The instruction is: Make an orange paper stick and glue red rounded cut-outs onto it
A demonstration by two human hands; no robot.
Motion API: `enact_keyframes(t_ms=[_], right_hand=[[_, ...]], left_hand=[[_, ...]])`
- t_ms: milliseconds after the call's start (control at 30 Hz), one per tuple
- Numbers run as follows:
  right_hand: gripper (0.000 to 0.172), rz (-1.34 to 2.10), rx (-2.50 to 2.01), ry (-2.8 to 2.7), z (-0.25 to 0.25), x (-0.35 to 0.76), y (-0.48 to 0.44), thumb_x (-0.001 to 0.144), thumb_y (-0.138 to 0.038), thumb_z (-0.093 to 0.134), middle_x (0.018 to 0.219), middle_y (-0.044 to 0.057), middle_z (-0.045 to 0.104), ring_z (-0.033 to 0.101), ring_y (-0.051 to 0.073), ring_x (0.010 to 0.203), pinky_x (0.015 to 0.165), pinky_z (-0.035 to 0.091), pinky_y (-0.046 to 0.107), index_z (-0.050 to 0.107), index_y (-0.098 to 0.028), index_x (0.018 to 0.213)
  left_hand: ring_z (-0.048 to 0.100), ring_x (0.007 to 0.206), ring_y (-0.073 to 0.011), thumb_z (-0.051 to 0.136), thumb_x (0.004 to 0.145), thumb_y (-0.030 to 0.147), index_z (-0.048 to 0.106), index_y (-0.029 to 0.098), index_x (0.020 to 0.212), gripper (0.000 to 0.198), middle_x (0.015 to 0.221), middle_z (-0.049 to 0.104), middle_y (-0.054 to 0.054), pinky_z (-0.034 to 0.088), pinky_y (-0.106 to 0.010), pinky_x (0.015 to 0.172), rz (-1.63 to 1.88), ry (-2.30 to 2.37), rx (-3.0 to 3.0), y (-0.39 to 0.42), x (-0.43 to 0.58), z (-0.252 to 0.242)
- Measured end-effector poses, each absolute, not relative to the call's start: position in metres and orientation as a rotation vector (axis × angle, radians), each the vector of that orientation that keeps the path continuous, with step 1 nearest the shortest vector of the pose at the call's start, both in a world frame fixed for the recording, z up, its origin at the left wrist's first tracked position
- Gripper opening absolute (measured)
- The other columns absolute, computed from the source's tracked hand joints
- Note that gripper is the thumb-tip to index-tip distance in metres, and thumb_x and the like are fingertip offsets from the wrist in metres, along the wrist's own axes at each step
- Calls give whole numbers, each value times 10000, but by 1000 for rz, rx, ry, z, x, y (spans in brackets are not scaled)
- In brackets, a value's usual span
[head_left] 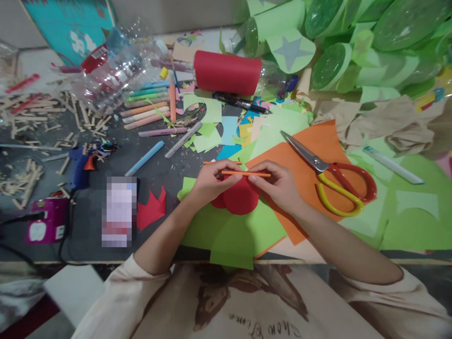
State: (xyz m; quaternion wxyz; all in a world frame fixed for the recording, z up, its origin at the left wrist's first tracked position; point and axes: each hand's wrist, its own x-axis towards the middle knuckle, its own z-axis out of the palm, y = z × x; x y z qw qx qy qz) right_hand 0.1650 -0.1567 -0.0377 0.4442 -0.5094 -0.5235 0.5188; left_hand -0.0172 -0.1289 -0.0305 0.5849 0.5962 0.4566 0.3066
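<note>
Between them, my left hand (219,181) and my right hand (273,183) pinch a thin orange paper strip (246,174), held level at its two ends. Whether it is rolled or folded I cannot tell. Under my fingers lie red paper pieces (242,200) with rounded edges, partly hidden by the hands. They rest on green paper (226,226) at the table's front edge. A second narrow orange strip (212,163) shows just behind my left hand. An orange sheet (293,188) lies by my right hand, with red-and-yellow-handled scissors (321,165) on it.
A red-wrapped bottle (228,73) lies behind the hands, with markers (146,110) to its left. A blue glue gun (79,167), a phone (118,214) and a red paper crown shape (151,209) are at left. Green-wrapped bottles (282,35) pile up at back right.
</note>
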Motion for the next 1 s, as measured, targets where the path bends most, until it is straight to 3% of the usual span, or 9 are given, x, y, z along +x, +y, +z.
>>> enact_keyframes(t_ms=[833,1000], right_hand=[[226,1283,-1317,-1262,-39,165,-156,684,-417,779,630,0,683,585,124,565,536,473,266,689,-210,673],[176,1265,-1254,-1199,-38,165,-157,698,-370,780,715,5,713,610,114,593,542,497,247,706,-217,743]], left_hand=[[654,802,-165,680,749,373,687,174,784,202,836,720,-49,481,-246,688,745,1075,1361,-130,-17,-30],[640,725,-151,701,713,381,689,163,783,230,842,729,-60,473,-239,640,747,1136,1309,-130,-17,-29]])
